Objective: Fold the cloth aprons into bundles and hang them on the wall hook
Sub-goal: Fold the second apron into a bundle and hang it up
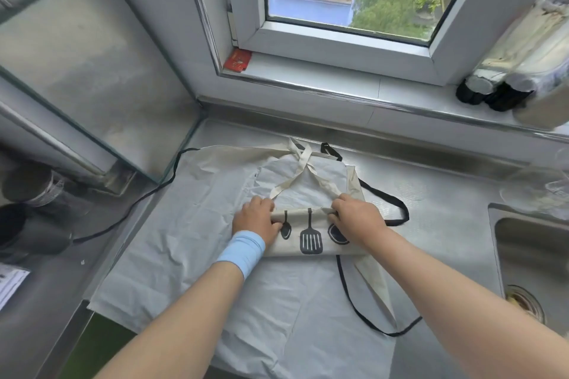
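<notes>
Mid-frame, left hand (257,218) and right hand (357,218) pinch opposite ends of the cream apron (311,237), its rolled fold between them.

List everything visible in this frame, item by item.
apron: one, cream with black utensil print, half rolled, centre
pale sheet: one, whitish, under the apron
counter: one, steel, under the sheet
sink: one, steel, far right
window: one, white-framed, behind counter
red card: one, on the sill
bottles: two, dark-based, sill's right end
glass panel: one, clear, far left
wristband: one, light blue, left wrist
left hand: grips the roll's left end
right hand: grips the roll's right end
</notes>
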